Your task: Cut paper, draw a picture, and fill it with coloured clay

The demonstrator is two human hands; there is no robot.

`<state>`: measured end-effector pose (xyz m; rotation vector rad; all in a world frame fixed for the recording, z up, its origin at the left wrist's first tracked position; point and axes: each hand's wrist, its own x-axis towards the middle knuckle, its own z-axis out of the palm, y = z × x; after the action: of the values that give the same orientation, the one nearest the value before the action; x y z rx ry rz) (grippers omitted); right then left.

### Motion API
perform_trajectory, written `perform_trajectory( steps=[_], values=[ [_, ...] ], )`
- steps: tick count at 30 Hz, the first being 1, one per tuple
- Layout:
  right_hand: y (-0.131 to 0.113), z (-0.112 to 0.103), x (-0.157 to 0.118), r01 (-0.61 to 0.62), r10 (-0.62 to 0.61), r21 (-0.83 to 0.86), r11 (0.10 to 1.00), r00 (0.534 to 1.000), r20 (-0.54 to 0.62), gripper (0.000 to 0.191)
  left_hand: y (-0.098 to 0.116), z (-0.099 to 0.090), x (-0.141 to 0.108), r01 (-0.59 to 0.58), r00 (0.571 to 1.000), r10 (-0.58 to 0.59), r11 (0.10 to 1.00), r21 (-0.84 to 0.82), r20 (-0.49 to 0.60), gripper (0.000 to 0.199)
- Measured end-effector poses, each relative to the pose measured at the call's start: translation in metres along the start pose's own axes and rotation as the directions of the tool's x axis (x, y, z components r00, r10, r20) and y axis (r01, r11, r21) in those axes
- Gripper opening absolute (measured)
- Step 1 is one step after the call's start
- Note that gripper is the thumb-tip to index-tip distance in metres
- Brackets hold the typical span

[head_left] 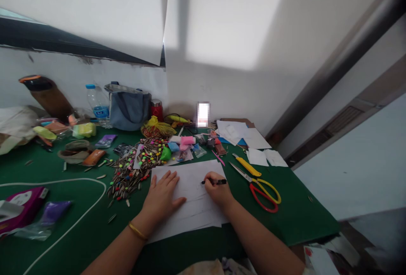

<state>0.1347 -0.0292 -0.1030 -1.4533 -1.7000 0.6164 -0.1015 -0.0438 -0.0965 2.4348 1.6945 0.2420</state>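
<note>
White sheets of paper (193, 211) lie on the green table in front of me, with a few faint lines on them. My left hand (163, 197) rests flat on the left part of the paper, fingers spread, a gold bangle at the wrist. In my right hand (217, 188) is a black pen (221, 181), its tip at the upper right part of the sheet. Scissors (258, 190) with red and yellow handles and a yellow cutter (249, 166) lie to the right of the paper.
A heap of striped seeds and coloured beads (136, 165) borders the paper's left side. Behind are clay packets (187, 140), a blue bag (130, 108), a water bottle (99, 108) and a lit phone (203, 114). A white cable (85, 213) curves at left.
</note>
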Motion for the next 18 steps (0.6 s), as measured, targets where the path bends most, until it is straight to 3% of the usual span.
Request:
perform_trajectory(
  steps=[18],
  values=[
    [-0.0012,-0.0015,0.0015,0.037,-0.037,-0.001,0.999,0.999,-0.004,0.018,-0.0002,-0.0014,0.0003,0.001,1.0,-0.001,1.0,-0.01,0.017,0.068]
  ],
)
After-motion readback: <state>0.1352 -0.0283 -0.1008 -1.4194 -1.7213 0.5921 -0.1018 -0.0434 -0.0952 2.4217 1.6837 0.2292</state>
